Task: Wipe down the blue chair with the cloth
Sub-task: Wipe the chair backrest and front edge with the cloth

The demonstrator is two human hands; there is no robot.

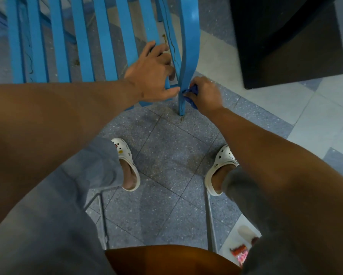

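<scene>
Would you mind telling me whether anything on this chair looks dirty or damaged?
Yes: brownish drip stains mark the blue chair slat beside the left hand, unwiped. The right hand holds the cloth at the leg.

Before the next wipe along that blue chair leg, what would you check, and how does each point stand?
1. Dark blue cloth held in the right hand: ok.
2. Cloth touching the blue slatted metal chair at its leg: ok.
3. Left hand steadying the chair's seat edge: ok.
4. Leg's foot standing on the grey speckled floor tiles: ok.
5. Brown streaks on the frame above wiped off: not ok.
6. Cloth damp enough: cannot tell.
</scene>
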